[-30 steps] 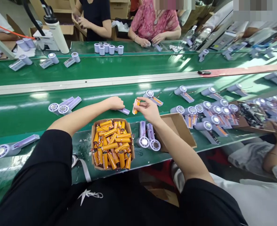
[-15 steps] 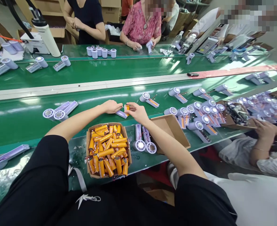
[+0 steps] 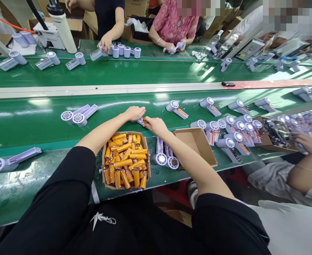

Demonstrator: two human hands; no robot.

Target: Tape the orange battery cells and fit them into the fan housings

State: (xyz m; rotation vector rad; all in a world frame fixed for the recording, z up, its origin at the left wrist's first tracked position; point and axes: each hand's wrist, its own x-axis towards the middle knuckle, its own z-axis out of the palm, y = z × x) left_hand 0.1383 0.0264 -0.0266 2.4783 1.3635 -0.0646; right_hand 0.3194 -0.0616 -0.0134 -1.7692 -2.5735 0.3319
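Note:
Over the green belt, my left hand (image 3: 135, 113) is closed around a lilac handheld-fan housing (image 3: 140, 121), mostly covered by the fingers. My right hand (image 3: 155, 125) meets it from the right, pinching an orange-wrapped battery (image 3: 145, 122) against the handle; only a sliver of it shows. Just below my hands stands a cardboard box of orange batteries (image 3: 148, 169), filled with many cells with thin wires. Beside that box, under my right forearm, lie two lilac fan housings (image 3: 161, 159) with round heads toward me.
An open cardboard box (image 3: 190, 136) sits right of my forearm. Fan bodies with batteries (image 3: 177, 109) lie along the belt and cluster at right. Two housings (image 3: 79, 119) rest on the belt at left. A white rail (image 3: 145, 89) divides the belts. Co-workers sit opposite and at right.
My hands have drawn closer together over the housing, and the battery is now mostly hidden. Across the belt, a co-worker's hand has reached onto a lilac fan. The camera view has shifted slightly.

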